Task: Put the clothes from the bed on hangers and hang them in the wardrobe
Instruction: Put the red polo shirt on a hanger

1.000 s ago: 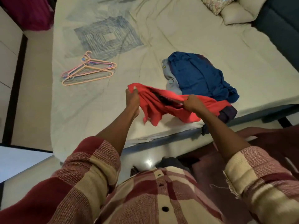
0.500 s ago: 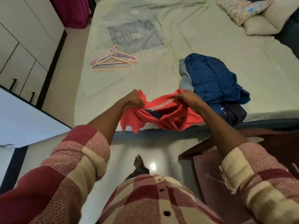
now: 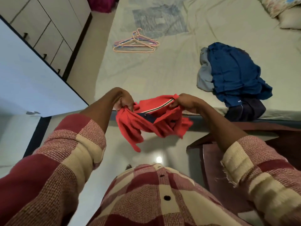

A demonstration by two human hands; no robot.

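- My left hand (image 3: 124, 101) pinches one side of the red shirt (image 3: 151, 121), fingers curled into the cloth near the shoulder.
- My right hand (image 3: 182, 101) pinches the other side, right by the striped collar, so the neck opening is stretched between my two hands.
- The shirt hangs off the bed (image 3: 179, 66), just past its near edge and above the floor; the body and sleeves droop in loose folds below my grip.
- I judge I'm holding it by the top like this to find the collar and shake it straight, since a hanger goes in through the neck.
- The hangers (image 3: 136, 42) lie in a small stack on the sheet, well apart from the shirt and further up the bed on my left side, so I'd have to reach for one.
- The blue clothes (image 3: 234, 70) sit heaped near the bed's edge to my right, with a dark garment (image 3: 246, 110) partly under them; these look not yet hung.
- The wardrobe (image 3: 48, 26) stands along my left, its doors closed in what I can see.
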